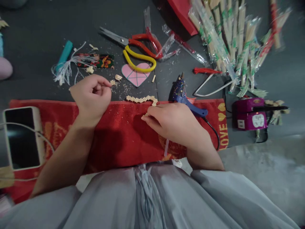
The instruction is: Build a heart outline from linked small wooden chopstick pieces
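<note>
My left hand is closed in a pinch above the table, a small pale piece at its fingertips. Over the red towel, my right hand pinches one end of a beaded-looking pale strip. The rest of that strip curves away along the towel's far edge. Just beyond lies a pink paper heart with dark lines, partly under scissors with one red and one yellow handle. A blue hot glue gun rests right of my right hand, its nozzle pointing away.
Plastic-wrapped chopsticks pile up at the back right. A purple box with a black cord stands at the right. Crumbs, white threads and a teal stick lie back left. A phone with a white cable lies at the left.
</note>
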`<state>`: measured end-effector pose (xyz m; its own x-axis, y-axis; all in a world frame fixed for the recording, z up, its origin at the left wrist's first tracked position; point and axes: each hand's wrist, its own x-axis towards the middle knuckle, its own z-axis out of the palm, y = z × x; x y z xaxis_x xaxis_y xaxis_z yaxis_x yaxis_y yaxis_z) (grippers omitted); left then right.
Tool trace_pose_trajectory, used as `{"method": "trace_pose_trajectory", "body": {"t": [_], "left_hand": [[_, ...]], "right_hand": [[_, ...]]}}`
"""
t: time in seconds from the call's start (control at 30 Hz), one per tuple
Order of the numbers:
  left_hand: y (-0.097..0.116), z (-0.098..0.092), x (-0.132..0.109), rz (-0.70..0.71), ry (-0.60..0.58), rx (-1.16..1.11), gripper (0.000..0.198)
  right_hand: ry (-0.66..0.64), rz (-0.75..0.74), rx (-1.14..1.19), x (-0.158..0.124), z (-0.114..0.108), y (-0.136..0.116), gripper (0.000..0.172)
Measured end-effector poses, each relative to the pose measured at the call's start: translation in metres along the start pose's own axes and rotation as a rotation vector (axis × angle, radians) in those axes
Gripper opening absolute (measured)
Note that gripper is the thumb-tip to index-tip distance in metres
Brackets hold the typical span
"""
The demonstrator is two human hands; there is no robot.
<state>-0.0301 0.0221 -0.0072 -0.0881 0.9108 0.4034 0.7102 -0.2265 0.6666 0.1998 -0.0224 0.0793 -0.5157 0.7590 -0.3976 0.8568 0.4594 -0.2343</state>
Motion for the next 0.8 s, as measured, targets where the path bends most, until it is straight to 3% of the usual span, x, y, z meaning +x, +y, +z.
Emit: {"method": "trace_pose_trajectory", "body": {"t": [0.17, 0.27, 0.4, 0.63, 0.8], "left_hand": [[-0.001, -0.006, 0.005, 0.022, 0.099, 0.000, 0.029], [-0.002, -0.008, 0.008, 0.002, 0.102, 0.036, 0.032], [-0.002, -0.007, 0.008, -0.055, 0.011, 0.118, 0.030], [0.004, -0.004, -0.003, 0.063, -0.171, 0.391, 0.027], [0.013, 0.000, -0.014, 0.310, -0.322, 0.567, 0.025]], "right_hand": [[0.026, 0.070, -0.029, 0.004, 0.001, -0.002, 0.037], [0.059, 0.097, -0.051, 0.007, 0.006, -0.002, 0.037], [0.109, 0.108, -0.064, 0.010, 0.011, -0.002, 0.037], [0.249, 0.069, -0.066, 0.014, 0.020, -0.003, 0.037], [0.442, -0.051, -0.060, 0.016, 0.035, 0.002, 0.039]]}}
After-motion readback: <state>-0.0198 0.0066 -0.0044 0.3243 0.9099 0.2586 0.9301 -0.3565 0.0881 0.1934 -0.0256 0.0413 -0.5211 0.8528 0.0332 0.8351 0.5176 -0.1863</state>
